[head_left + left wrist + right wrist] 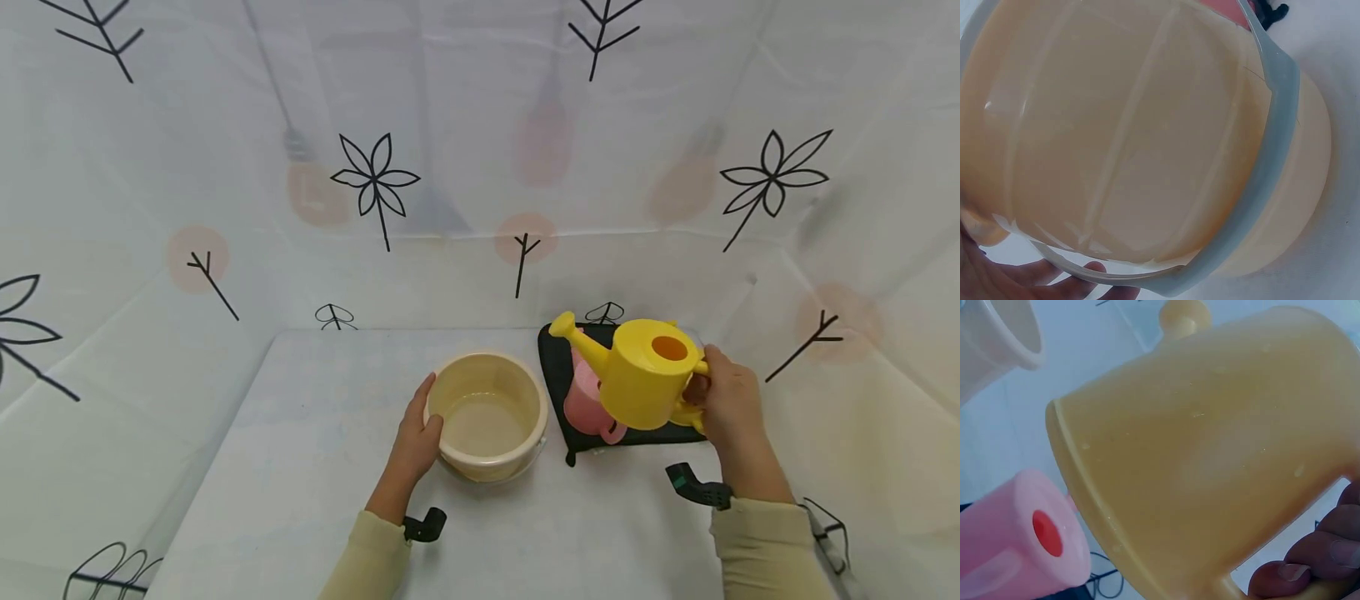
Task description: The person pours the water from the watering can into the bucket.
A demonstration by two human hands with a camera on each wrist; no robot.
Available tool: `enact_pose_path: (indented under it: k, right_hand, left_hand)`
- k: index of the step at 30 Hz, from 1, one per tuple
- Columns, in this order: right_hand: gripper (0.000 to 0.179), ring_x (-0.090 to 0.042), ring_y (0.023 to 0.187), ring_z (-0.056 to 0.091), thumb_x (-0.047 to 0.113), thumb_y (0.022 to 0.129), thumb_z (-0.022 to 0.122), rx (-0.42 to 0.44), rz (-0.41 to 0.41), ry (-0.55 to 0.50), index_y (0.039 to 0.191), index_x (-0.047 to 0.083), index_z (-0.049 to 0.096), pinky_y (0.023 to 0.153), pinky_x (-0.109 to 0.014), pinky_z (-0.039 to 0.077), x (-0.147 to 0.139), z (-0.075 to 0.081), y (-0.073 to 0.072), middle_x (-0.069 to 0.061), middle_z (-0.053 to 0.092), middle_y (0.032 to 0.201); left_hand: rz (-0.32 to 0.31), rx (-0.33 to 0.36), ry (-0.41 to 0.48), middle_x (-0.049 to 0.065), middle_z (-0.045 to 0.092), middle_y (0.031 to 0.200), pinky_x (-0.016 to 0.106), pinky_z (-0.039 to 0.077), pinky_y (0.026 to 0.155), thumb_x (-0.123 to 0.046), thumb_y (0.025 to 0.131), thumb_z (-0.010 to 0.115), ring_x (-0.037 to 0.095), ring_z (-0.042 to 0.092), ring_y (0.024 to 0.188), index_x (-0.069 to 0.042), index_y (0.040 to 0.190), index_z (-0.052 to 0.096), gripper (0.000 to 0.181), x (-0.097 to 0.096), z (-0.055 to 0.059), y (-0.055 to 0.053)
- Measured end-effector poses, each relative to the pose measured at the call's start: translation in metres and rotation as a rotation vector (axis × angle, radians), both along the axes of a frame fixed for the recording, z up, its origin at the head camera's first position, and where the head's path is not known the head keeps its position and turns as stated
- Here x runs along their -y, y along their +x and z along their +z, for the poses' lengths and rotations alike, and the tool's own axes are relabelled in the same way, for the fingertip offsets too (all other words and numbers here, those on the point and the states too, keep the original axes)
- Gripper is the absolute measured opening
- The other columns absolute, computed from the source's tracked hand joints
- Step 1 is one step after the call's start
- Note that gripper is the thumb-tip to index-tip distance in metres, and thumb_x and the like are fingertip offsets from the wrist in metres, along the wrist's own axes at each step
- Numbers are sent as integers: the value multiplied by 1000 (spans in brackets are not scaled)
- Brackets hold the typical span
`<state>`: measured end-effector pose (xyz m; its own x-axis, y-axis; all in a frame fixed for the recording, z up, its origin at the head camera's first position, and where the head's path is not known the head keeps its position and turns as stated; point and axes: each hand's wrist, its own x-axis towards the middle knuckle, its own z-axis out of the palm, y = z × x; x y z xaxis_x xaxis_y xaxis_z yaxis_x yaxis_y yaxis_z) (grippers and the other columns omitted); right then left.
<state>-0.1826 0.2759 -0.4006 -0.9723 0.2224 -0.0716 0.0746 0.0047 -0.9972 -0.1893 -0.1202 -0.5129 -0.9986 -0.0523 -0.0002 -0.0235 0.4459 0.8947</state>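
My left hand point(411, 442) grips the left side of a cream bucket point(491, 461), thumb at the rim and fingers round the outside. In the left wrist view, the fingers lie by the bucket's grey bail handle point(1279, 112). My right hand point(733, 400) holds a yellow watering can point(645, 383) by its back handle, fingers curled round it. The can's spout point(581, 337) points left, on the bucket's side. Beneath the yellow can, a pink watering can point(585, 404) is partly hidden in the head view; its red-edged opening shows in the right wrist view.
A black mat point(557, 375) with a corner tab lies at the right rear of the white table point(300, 467), under the pink can. White printed sheeting point(450, 275) walls in the table at the back and sides. Black wrist cameras are strapped on both forearms.
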Motion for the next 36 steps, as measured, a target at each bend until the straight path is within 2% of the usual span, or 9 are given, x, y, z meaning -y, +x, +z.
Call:
enact_pose_path:
  k: [4,6,13,25,36]
  right_hand:
    - [55,-18,56,43,58,82,46,35,-52,-17,58,9,48,52,-28,45,-5,0,2,-1,42,56]
    - [54,-18,56,42,57,82,47,27,-82,-51,59,9,48,53,-27,44,-7,-1,1,-1,42,55]
    - [54,-16,59,41,57,81,49,38,-238,-112,57,9,49,58,-23,43,-9,-5,-3,1,41,53]
    - [51,-16,60,39,48,86,50,33,-412,-205,57,7,47,55,-23,42,-14,-18,-10,1,41,57]
    - [55,-16,56,40,52,88,42,93,-533,-86,55,9,46,49,-26,38,-15,-34,-16,2,40,54]
  left_hand:
    - [3,0,3,-11,28,147,45,25,111,-12,84,36,16,25,137,-44,140,23,65,0,0,0]
    - [1,-1,5,-10,28,147,45,25,110,-12,84,36,16,25,137,-43,140,23,65,0,1,0]
    - [-2,7,6,-11,27,148,45,25,111,-11,84,36,15,24,138,-41,141,23,65,0,1,0]
    - [-13,-2,4,-12,26,148,45,24,111,-11,84,36,14,22,138,-45,140,22,66,0,-1,0]
    - [-10,-3,1,-12,26,148,45,24,111,-11,84,36,15,23,138,-42,141,22,66,1,-1,-1]
